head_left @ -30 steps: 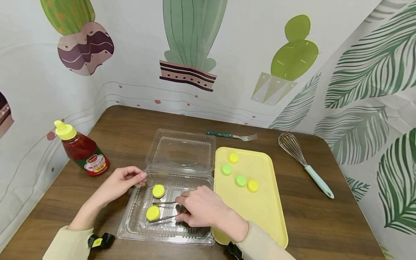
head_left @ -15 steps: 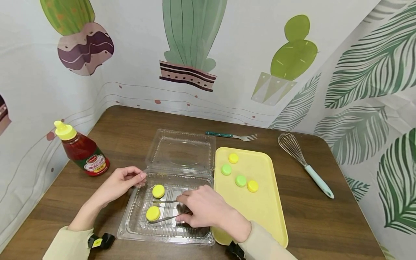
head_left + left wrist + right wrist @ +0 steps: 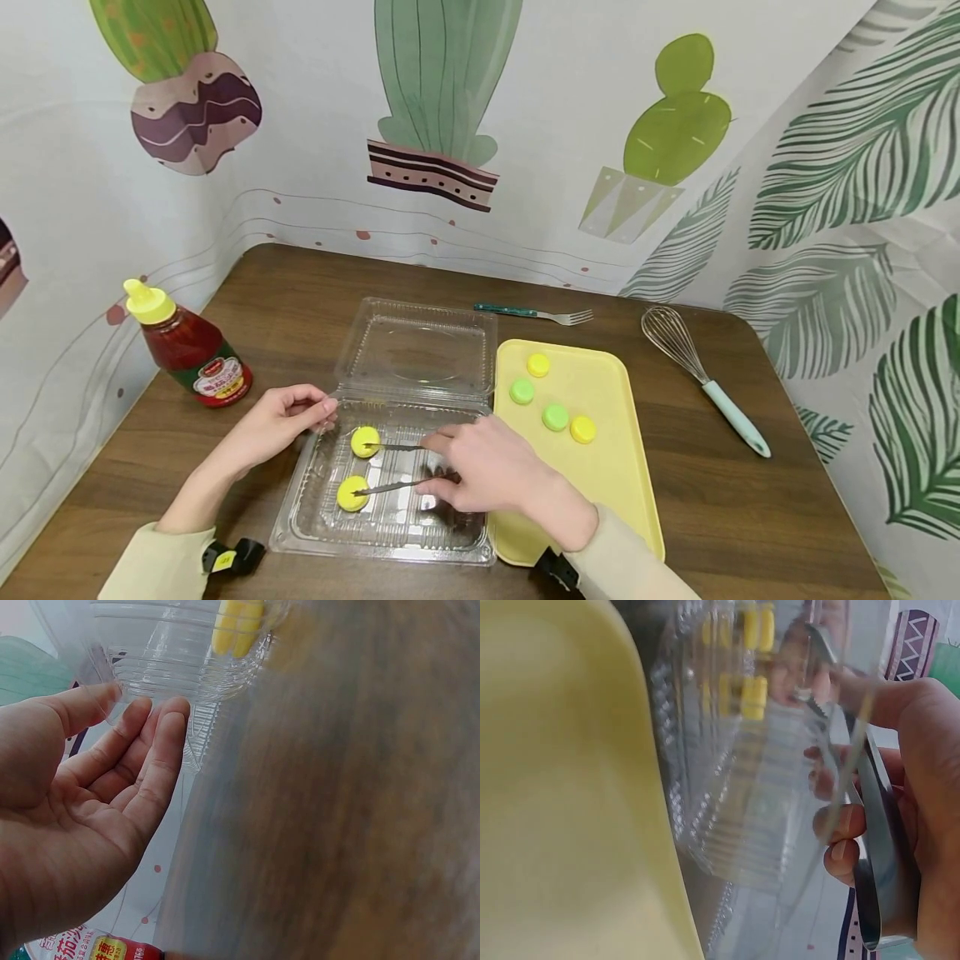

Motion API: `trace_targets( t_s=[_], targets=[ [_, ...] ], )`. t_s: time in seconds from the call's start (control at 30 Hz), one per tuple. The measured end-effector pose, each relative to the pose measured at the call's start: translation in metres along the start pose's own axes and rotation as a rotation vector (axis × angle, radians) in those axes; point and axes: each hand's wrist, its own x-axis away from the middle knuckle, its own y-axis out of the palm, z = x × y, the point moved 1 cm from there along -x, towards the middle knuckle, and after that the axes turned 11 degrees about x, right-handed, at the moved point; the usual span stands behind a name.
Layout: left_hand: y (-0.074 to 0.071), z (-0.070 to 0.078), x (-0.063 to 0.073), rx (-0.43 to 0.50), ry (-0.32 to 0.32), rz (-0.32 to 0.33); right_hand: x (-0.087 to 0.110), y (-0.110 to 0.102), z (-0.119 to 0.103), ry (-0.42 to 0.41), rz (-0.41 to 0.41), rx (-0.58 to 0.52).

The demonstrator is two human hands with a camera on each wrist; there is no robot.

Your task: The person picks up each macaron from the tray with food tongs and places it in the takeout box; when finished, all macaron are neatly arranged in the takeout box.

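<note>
Well, the clear, ribbed plastic clamshell container [image 3: 382, 550] lay open on the dark brown wood-grained table [image 3: 750, 533], its transparent lid [image 3: 420, 346] folded back at its far side. The left hand [image 3: 281, 425] pinched the container's rim between thumb and fingertips near the left rear corner of the base. Over the right half of the container, the right hand [image 3: 491, 467] gripped a pair of silvery metal tongs [image 3: 892, 885], whose two arms stood spread. Inside the container's left half sat the far round yellow macaron [image 3: 363, 436] and, in front of it and slightly apart, the near round yellow macaron [image 3: 345, 493]. In the head view one tong tip overlapped each of them; whether the tips touched could not be told.

Just right of the container lay a pale yellow rectangular tray [image 3: 600, 500] bearing two small round green macarons [image 3: 555, 417] and two more yellow ones [image 3: 582, 430]. Behind the container, toward its right, was a metal fork [image 3: 532, 313] with a dark green handle. Well to the container's right, past the tray, lay a wire whisk [image 3: 705, 383] with a pale blue-green handle. Left of the container stood a red sauce bottle [image 3: 198, 358] with a yellow nozzle cap.
</note>
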Motion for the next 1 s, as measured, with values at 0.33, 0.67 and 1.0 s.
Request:
trace_targets(
  t_s=[0.33,0.67,1.0],
  targets=[
    [0.001,-0.003,-0.001,0.004,0.024,0.001,0.009,-0.011,0.016,0.065,0.009,0.014],
    [0.001,-0.003,-0.001,0.005,0.037,-0.004,0.019,-0.022,0.033,0.115,0.05,0.055],
    [0.001,-0.003,-0.001,0.016,0.029,-0.005,0.031,-0.029,0.062,0.192,0.11,0.051]
  ],
)
